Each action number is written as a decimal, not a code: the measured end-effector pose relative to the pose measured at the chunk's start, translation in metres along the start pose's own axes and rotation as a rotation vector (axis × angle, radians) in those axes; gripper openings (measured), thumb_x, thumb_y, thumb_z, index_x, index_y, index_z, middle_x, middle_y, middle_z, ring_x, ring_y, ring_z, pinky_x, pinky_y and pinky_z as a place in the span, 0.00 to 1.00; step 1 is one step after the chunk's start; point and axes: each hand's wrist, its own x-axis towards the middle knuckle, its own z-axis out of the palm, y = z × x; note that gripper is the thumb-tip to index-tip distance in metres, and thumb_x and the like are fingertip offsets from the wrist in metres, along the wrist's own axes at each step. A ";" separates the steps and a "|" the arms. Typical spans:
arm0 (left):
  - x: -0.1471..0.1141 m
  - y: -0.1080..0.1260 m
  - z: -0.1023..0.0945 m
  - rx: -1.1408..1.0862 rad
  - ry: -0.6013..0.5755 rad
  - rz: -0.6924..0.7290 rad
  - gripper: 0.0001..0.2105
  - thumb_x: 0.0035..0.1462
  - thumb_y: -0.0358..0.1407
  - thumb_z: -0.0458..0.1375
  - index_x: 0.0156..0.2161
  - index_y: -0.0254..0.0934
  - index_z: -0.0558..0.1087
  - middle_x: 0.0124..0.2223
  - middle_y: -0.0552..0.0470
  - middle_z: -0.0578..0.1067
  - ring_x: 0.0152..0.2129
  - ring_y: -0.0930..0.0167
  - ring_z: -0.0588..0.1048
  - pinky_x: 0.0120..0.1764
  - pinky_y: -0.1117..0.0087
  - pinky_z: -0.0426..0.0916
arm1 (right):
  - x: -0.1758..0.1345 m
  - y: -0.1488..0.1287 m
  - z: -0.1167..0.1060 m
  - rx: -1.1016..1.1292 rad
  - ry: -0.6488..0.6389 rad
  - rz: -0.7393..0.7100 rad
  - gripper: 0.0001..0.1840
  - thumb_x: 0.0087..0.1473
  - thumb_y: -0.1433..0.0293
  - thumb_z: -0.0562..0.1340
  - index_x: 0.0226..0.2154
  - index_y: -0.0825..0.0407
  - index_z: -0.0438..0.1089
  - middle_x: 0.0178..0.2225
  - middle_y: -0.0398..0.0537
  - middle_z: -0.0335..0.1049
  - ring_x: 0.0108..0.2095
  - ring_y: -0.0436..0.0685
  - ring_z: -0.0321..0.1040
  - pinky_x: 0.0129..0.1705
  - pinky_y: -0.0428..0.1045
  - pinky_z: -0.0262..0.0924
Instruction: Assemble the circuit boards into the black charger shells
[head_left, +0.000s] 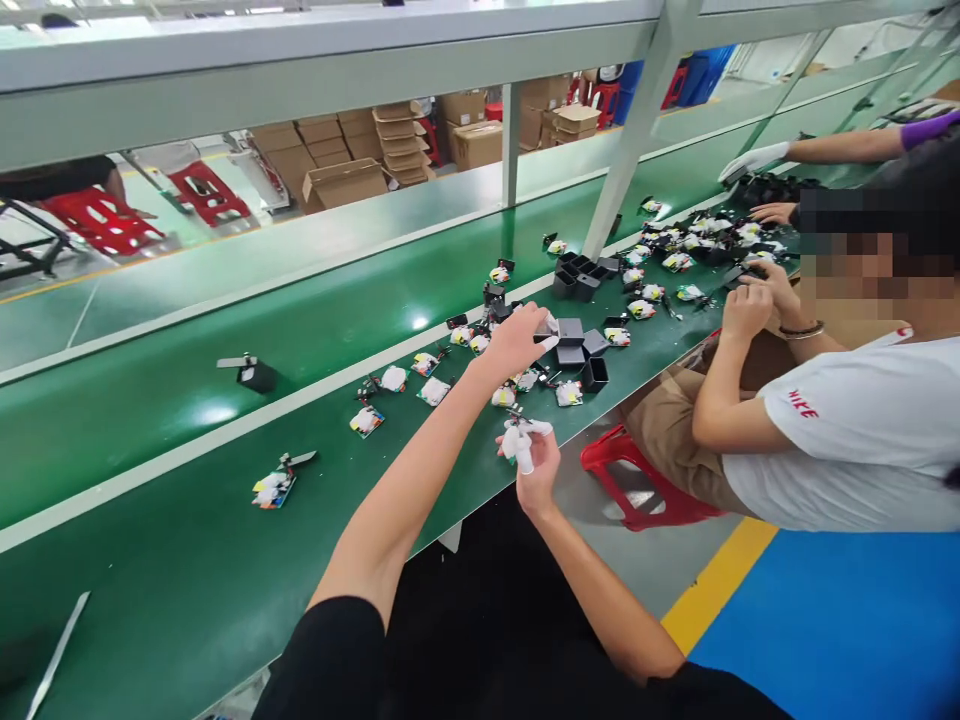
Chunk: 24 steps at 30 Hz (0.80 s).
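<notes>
My left hand [517,340] reaches over the green bench, white covers on its fingertips. Its thumb and fingers are apart at the near edge of a black plastic case [571,331]; a firm grip on it does not show. More black cases, one an open-topped case [595,375], lie beside it. Close to the bench's front edge, my right hand [538,470], also with white fingertip covers, holds a small circuit board [513,440] with white filler and dark wires. The fingers partly hide this board. Several similar boards, such as one circuit board [433,391], lie around my left forearm.
A co-worker in a white shirt [847,430] sits at right on a red stool [637,490], handling a dark part. Beyond lies a board pile [697,235]. A metal post [626,130] rises behind the cases. One black case with a board [256,375] sits on the belt.
</notes>
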 end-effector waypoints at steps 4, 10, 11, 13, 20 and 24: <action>0.067 0.015 0.016 0.080 -0.155 0.036 0.21 0.51 0.35 0.74 0.51 0.36 0.77 0.56 0.40 0.78 0.57 0.52 0.75 0.60 0.55 0.71 | -0.001 -0.006 0.002 0.038 -0.018 -0.004 0.24 0.60 0.49 0.76 0.44 0.47 0.71 0.37 0.44 0.78 0.29 0.54 0.79 0.33 0.52 0.79; 0.076 0.018 0.014 0.056 -0.178 0.048 0.21 0.46 0.29 0.72 0.46 0.36 0.74 0.51 0.43 0.78 0.51 0.56 0.77 0.59 0.54 0.75 | 0.001 -0.012 0.004 0.083 -0.030 0.012 0.26 0.55 0.51 0.79 0.44 0.48 0.72 0.40 0.47 0.81 0.30 0.55 0.81 0.30 0.50 0.78; 0.062 0.015 0.009 0.020 -0.135 0.043 0.22 0.47 0.28 0.71 0.48 0.36 0.73 0.54 0.41 0.76 0.51 0.57 0.77 0.58 0.54 0.76 | 0.002 -0.012 0.003 0.085 -0.033 0.030 0.27 0.54 0.51 0.80 0.44 0.47 0.72 0.40 0.47 0.81 0.30 0.55 0.81 0.31 0.51 0.79; 0.018 0.006 -0.003 -0.140 0.003 0.019 0.25 0.50 0.28 0.68 0.54 0.37 0.71 0.62 0.38 0.71 0.55 0.58 0.76 0.56 0.56 0.78 | 0.003 -0.014 -0.002 0.086 -0.038 0.081 0.28 0.51 0.51 0.81 0.43 0.47 0.72 0.41 0.47 0.82 0.32 0.56 0.82 0.36 0.54 0.81; -0.229 -0.008 -0.008 -1.297 0.498 -0.350 0.30 0.44 0.37 0.77 0.53 0.44 0.73 0.59 0.43 0.77 0.44 0.61 0.82 0.43 0.61 0.77 | -0.008 -0.033 -0.011 -0.016 -0.039 0.271 0.35 0.37 0.62 0.87 0.45 0.44 0.74 0.44 0.44 0.84 0.44 0.60 0.84 0.58 0.59 0.79; -0.328 0.010 0.002 -1.703 0.685 -0.544 0.26 0.53 0.57 0.68 0.48 0.40 0.77 0.50 0.40 0.80 0.39 0.61 0.80 0.40 0.59 0.77 | -0.027 -0.055 0.001 0.127 -0.277 0.650 0.24 0.51 0.53 0.82 0.45 0.46 0.81 0.48 0.50 0.86 0.48 0.63 0.86 0.58 0.60 0.81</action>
